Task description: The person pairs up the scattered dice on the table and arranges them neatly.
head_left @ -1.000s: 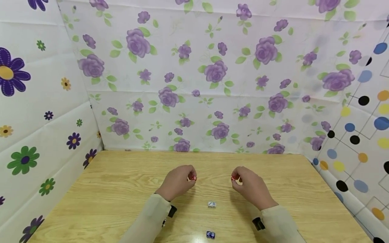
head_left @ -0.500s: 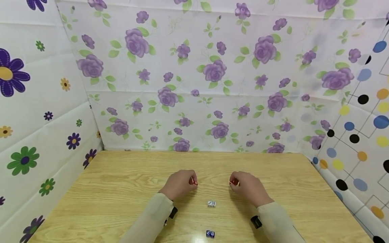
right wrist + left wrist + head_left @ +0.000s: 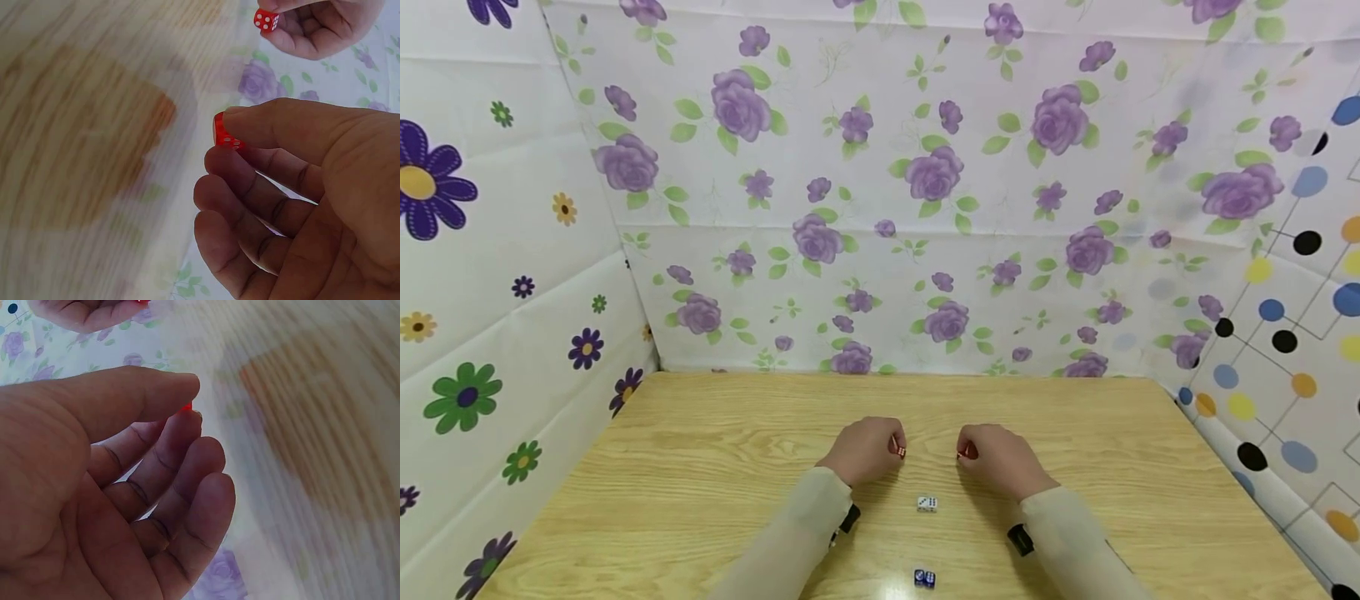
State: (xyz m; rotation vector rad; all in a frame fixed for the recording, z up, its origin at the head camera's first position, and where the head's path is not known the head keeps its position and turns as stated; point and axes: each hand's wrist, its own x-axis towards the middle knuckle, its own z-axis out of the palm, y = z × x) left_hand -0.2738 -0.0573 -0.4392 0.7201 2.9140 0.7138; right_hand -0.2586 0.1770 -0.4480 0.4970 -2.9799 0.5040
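Note:
My left hand (image 3: 867, 450) pinches a red die (image 3: 266, 20) between thumb and fingers; in the left wrist view only a sliver of that die (image 3: 187, 407) shows. Across a small gap, my right hand (image 3: 1002, 458) pinches a second red die (image 3: 226, 132) the same way, with the thumb covering part of it. Both hands are over the far middle of the table, knuckles up, the dice facing each other. Nearer to me, between the forearms, two white dice (image 3: 927, 504) sit side by side. Two dark blue dice (image 3: 924, 577) lie closer still, also side by side.
The wood-grained table (image 3: 715, 433) reaches back to a wall of white cloth with purple roses (image 3: 820, 237). Patterned cloths hang at the left (image 3: 463, 398) and right (image 3: 1285, 342). Dark bands with small devices (image 3: 1020, 539) are on both wrists.
Both hands have come down slightly and closer together, each still holding its red die, so the gap between them is narrower. The white and blue dice stay where they were.

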